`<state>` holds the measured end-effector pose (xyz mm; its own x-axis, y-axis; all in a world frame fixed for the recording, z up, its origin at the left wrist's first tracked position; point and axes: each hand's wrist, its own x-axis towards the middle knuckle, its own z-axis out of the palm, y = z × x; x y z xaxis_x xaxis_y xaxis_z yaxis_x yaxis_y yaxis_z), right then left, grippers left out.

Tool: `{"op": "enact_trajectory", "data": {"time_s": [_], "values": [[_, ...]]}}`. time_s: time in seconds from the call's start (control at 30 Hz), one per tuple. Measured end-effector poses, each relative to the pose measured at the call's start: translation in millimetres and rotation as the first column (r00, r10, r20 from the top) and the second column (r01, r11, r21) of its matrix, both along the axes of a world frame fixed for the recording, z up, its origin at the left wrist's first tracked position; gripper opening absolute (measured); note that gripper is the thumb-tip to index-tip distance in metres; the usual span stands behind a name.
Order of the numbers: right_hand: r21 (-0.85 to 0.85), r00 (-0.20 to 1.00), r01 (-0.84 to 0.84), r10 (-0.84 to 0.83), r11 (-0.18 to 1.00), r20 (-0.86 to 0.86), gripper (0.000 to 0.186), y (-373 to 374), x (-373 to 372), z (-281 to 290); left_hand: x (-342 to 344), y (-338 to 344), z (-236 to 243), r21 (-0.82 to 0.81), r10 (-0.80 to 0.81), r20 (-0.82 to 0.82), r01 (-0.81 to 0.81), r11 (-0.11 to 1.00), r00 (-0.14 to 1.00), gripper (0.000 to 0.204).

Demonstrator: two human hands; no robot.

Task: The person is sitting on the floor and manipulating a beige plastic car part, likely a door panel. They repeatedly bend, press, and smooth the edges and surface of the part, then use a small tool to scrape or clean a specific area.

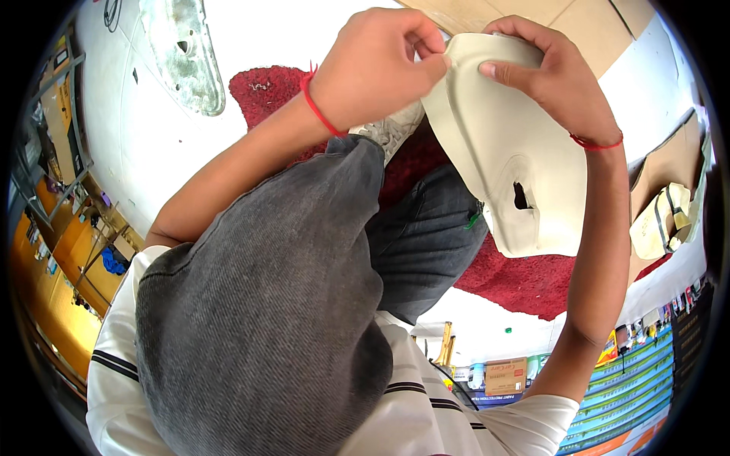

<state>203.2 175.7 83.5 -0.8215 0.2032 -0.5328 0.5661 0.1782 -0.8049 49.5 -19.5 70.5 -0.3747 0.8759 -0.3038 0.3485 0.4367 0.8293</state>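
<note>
A cream moulded panel (494, 144) with a raised rim and an oblong hole stands over my legs. My right hand (563, 91) grips its top right, thumb on the face, fingers round the edge. My left hand (376, 72) is closed in a pinch at the panel's upper left edge; what its fingertips hold is too small to make out. Both wrists wear red cords. Under my left wrist a light shoe (388, 129) shows, partly hidden. My bent legs in grey jeans (258, 319) fill the lower middle.
Red mat (517, 289) on white floor (137, 167). A mottled silvery panel (175, 45) lies upper left. Cardboard (578, 34) lies upper right; another piece bearing a cream item (658, 220) is at right. Shelving (61, 99) stands left; boxes and bottles (506, 372) line the lower right.
</note>
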Motion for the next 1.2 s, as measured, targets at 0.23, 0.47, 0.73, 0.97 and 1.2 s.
{"op": "enact_trajectory", "data": {"time_s": [0.23,0.47,0.73,0.97,1.2], "values": [[0.046,0.998,0.059,-0.058,0.997,-0.026,0.038,-3,4,-12,4,-1,-11,0.234,-0.1,-0.245,0.159,0.959,0.964,0.016],[0.049,0.999,0.03,-0.029,0.998,-0.013,0.038,-5,0,-14,-10,31,16,-0.171,-0.033,0.015,0.035,0.985,0.999,0.013],[0.019,0.995,0.046,-0.044,0.999,-0.094,0.04,-5,5,-28,-16,27,-6,0.192,-0.249,-0.13,0.271,0.943,0.96,0.009],[0.105,0.999,0.041,-0.038,0.994,-0.032,0.042,-4,5,-34,-11,34,10,-0.003,0.175,0.134,-0.176,0.984,0.975,0.012],[0.099,0.998,0.024,-0.017,0.995,-0.063,0.042,-2,0,-37,-15,-5,-36,0.037,-0.128,0.128,0.125,0.992,0.983,0.033]]}}
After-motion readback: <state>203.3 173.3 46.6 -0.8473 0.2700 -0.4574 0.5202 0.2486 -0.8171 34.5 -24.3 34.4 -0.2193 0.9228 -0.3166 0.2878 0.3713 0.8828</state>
